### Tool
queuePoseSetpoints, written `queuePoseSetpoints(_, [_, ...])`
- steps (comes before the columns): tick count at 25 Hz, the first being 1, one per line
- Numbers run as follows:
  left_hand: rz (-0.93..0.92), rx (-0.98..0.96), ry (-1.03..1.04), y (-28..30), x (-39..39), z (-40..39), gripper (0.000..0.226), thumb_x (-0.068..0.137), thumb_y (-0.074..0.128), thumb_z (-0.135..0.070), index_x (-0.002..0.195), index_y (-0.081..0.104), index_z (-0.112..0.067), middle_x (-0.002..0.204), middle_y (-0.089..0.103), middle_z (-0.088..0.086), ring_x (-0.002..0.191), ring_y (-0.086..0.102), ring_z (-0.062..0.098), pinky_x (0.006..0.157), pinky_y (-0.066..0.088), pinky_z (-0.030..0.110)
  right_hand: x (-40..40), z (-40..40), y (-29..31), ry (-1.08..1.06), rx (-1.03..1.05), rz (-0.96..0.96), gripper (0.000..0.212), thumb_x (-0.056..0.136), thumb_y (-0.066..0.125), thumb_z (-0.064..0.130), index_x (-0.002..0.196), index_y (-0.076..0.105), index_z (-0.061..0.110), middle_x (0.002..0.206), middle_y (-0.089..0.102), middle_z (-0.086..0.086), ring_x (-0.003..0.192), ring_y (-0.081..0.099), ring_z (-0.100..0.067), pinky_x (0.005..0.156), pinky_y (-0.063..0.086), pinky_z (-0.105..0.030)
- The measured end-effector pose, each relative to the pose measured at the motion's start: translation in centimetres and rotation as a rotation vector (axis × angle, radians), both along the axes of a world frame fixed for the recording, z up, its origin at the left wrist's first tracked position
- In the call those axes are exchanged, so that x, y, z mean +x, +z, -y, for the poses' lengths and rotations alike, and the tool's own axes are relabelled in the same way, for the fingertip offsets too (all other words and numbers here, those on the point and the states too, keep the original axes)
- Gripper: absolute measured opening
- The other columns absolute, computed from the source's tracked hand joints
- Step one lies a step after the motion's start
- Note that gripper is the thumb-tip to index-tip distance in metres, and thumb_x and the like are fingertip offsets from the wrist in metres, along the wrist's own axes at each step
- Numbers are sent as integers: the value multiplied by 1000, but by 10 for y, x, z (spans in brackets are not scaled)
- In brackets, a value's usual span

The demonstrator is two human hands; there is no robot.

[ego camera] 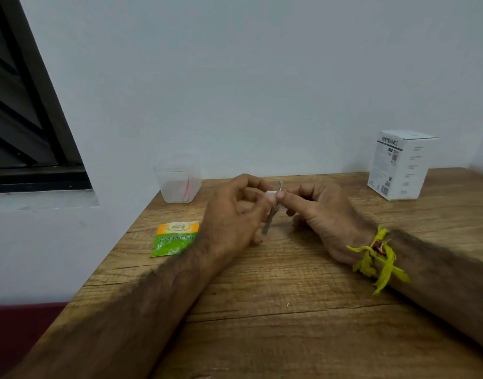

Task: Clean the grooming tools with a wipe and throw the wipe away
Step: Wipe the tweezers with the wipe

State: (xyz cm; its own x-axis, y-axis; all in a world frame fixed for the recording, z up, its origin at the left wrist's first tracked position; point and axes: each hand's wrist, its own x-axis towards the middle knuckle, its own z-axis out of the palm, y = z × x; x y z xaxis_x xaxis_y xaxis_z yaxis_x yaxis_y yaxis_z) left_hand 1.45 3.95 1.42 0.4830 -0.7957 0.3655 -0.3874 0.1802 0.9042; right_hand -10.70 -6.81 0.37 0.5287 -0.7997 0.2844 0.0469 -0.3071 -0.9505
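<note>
A small metal grooming tool [268, 224], like a nail clipper, stands nearly upright between my two hands above the wooden table [262, 296]. My left hand [232, 214] grips its lower part with curled fingers. My right hand [319, 212] pinches a small white wipe [271, 193] against the tool's upper part between thumb and fingertips. The tool's curved top end [280, 185] sticks out above the fingers. Most of the wipe is hidden by my fingers.
A green and orange sachet [174, 238] lies flat on the table left of my left wrist. A clear plastic cup [177, 179] holding a thin pink stick stands at the back left corner. A white carton [399, 164] stands at the back right.
</note>
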Motion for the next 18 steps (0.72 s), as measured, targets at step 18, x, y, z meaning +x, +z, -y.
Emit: queuePoseSetpoints(18, [-81,111,-68,32,28,-13,12,78,78,7,81,76,-4,81,78,12,73,77,19,59,59,28,-1,-22,6,299,-450,-63,17,98,60,12,90,71,21,71,65,24,70,59,6,63,44,-9])
